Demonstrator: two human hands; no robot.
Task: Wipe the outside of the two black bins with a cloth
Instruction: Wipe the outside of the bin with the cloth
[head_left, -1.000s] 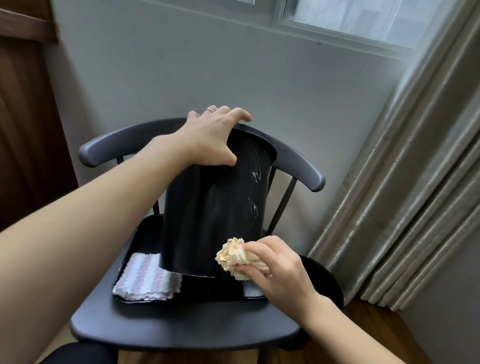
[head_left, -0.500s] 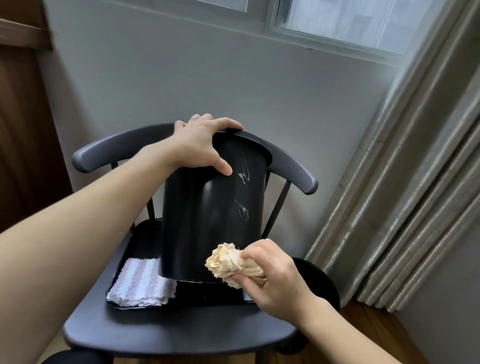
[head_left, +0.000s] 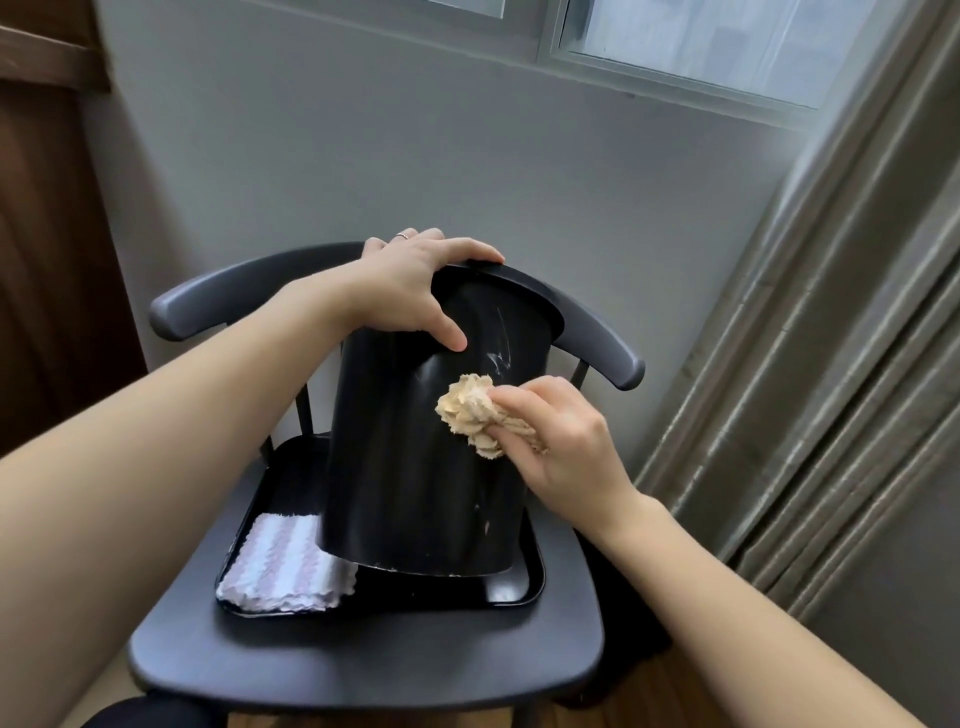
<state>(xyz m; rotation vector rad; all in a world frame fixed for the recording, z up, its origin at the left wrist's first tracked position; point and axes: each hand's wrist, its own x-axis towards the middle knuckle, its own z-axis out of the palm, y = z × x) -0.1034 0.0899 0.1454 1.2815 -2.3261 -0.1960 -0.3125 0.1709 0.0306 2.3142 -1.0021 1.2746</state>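
A black bin stands tilted on a black tray on the chair seat. White scuff marks show on its upper right side. My left hand grips the bin's top edge, thumb on the front wall. A crumpled tan cloth is bunched in my right hand and pressed against the bin's right side, just below the scuffs. A second black object, dark and round, shows on the floor behind the chair's right side; what it is I cannot tell.
The dark grey chair has a curved backrest behind the bin. A folded white and pink striped cloth lies in the tray's left part. Grey curtains hang at the right, a window above, a wooden door at the left.
My right hand has carried the tan cloth up from the bin's bottom edge to its upper right side. The left hand keeps its hold on the top edge.
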